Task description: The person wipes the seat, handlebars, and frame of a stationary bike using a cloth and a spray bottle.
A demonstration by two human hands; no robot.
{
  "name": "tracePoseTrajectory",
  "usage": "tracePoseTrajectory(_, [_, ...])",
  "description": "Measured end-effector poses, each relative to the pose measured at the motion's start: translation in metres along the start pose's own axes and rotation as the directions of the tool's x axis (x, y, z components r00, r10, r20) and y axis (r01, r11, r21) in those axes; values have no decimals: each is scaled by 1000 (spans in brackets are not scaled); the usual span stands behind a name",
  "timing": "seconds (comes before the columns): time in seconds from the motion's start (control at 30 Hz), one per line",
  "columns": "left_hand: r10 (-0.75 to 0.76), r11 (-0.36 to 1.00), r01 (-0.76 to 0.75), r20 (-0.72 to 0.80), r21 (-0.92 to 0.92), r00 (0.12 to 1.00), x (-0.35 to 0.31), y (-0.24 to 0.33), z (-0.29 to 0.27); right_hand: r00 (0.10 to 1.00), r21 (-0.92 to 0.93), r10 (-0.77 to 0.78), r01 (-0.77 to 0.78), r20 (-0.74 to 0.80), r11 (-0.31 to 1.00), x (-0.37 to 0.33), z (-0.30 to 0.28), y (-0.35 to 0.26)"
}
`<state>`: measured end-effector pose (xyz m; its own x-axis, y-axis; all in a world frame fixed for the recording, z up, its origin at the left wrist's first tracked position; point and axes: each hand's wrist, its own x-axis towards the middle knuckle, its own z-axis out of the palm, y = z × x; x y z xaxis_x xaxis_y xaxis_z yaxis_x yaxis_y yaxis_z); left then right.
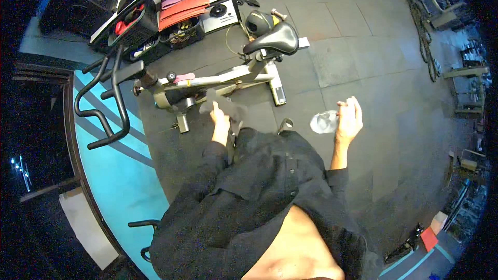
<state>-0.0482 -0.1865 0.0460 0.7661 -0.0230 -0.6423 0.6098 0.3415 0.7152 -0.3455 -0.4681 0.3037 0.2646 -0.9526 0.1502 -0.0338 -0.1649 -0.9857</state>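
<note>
My left hand [220,120] is closed on a dark grey cloth [236,111], which hangs beside the frame of an exercise bike [228,77]. In my right hand [349,119], held out to the right, is a clear plastic bottle [324,122]. The bottle's top is hidden behind my fingers. The bike stands just ahead of me, with its black saddle [275,40] at the far right end and its black handlebars [120,109] at the left. A pink thing [184,78] rests on the bike's frame near a round black knob [170,77].
Behind the bike, a white shelf unit [224,21] holds folded orange mats [184,11] and black baskets [136,27]. A black and yellow ball [259,23] and a small dumbbell [279,14] sit near the saddle. Gym machines [441,10] line the right side; a blue wall [111,176] bounds the left.
</note>
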Motion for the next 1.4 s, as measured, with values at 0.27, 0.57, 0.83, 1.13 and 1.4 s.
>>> tracePoseTrajectory(0.27, [251, 883, -238, 23, 405, 968, -16, 24, 230, 951, -241, -49, -27, -304, 970, 52, -129, 5])
tracePoseTrajectory(0.57, [461, -76, -449, 430, 890, 776, -14, -79, 343, 835, -208, 94, -242, -543, 948, 69, -185, 39])
tracePoseTrajectory(0.83, [608, 128, -33, -52, 991, 792, 43, -58, 369, 815, -307, 217, -429, -538, 849, 201, -192, 62])
tracePoseTrajectory(1.13, [666, 74, 0, -50, 997, 744, -14, -85, 395, 986, -474, 56, -126, -159, 872, 420, -155, 58])
tracePoseTrajectory(1.4, [561, 112, -115, 33, 987, 827, -70, -124, 453, 992, -392, 120, -92, 47, 915, 547, -71, 90])
